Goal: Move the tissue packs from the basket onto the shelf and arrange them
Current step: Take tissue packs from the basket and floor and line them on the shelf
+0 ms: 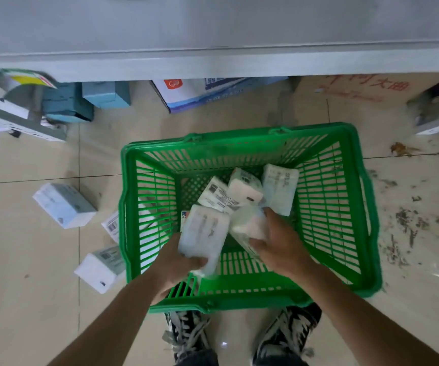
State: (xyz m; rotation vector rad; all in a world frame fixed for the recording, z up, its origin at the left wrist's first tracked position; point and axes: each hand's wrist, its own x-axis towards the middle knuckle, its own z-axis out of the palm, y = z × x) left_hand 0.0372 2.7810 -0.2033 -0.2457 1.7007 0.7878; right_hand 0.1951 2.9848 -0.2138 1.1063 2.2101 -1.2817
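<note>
1. Looking straight down now: a green basket (pixel 345 196) sits on the tiled floor (pixel 28 299), right in front of the person's two dark lace-up shoes (pixel 186 336).
2. Left hand (pixel 176 268) is inside the basket at its near side, fingers wrapped round the lower end of a white tissue pack (pixel 202 233), which stands tilted up above the basket bottom.
3. Right hand (pixel 279 241) is in there too, closed over a second tissue pack (pixel 247 225) just beside the first (this one is blurred, so its print cannot be read).
4. Deeper in the basket, three more packs lie loose: a labelled pack (pixel 217 194) flat toward the middle, an upended pack (pixel 245 187) touching it, and a far pack (pixel 279 188) leaning near the right wall.
5. A sliver of another item shows at the basket bottom left of the held pack; what it is, I cannot tell.
6. Out on the floor left of the basket, three packs lie scattered: one well apart (pixel 63 204), one against the basket wall (pixel 111 225), one near the front corner (pixel 99 268).
7. Up top, the grey shelf (pixel 213 35) spans the whole view, its surface bare where visible.
8. Under it: teal boxes (pixel 86 101) at left, a white-and-blue carton (pixel 208 93) in the centre, a brown carton with red print (pixel 358 88) at right.
9. Dark scuffs and debris (pixel 408 220) mark the tiles right of the basket.
</note>
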